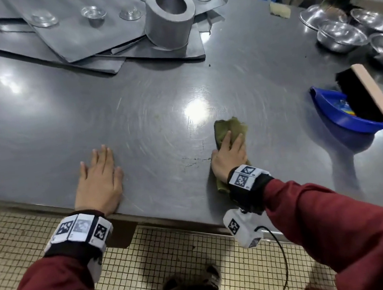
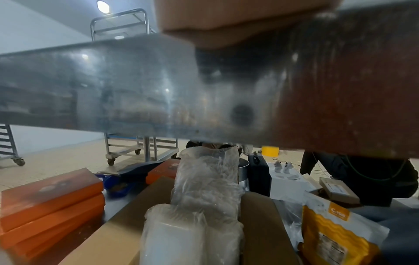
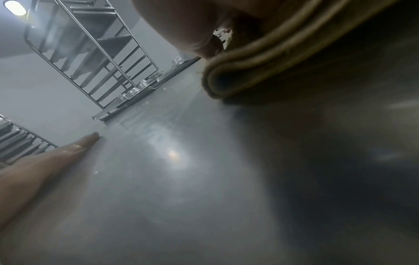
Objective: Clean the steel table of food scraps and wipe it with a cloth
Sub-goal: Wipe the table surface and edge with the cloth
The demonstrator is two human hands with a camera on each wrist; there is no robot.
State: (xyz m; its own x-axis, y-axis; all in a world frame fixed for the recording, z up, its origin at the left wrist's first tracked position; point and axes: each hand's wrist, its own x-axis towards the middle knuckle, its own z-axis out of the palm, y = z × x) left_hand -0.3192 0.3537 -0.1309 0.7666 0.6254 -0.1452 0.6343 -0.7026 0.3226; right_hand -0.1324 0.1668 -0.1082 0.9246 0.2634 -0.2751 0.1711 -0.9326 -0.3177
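Note:
The steel table [image 1: 154,96] fills the head view, with faint smears near its front edge. A folded olive-green cloth [image 1: 230,127] lies flat on it at front right. My right hand [image 1: 229,154] presses down on the cloth with straight fingers. In the right wrist view the cloth's folded edge [image 3: 260,70] shows under my palm, and the left hand's fingers [image 3: 75,147] lie on the steel. My left hand [image 1: 100,178] rests flat on the table near its front edge, fingers spread, holding nothing. The left wrist view shows the table's front apron [image 2: 102,86].
A blue dustpan [image 1: 352,118] with a wooden brush [image 1: 371,94] sits at the right. Steel bowls [image 1: 351,31] stand at back right. Stacked metal trays [image 1: 74,38] with a steel cylinder [image 1: 168,16] lie at the back. Boxes and bags [image 2: 204,206] sit under the table.

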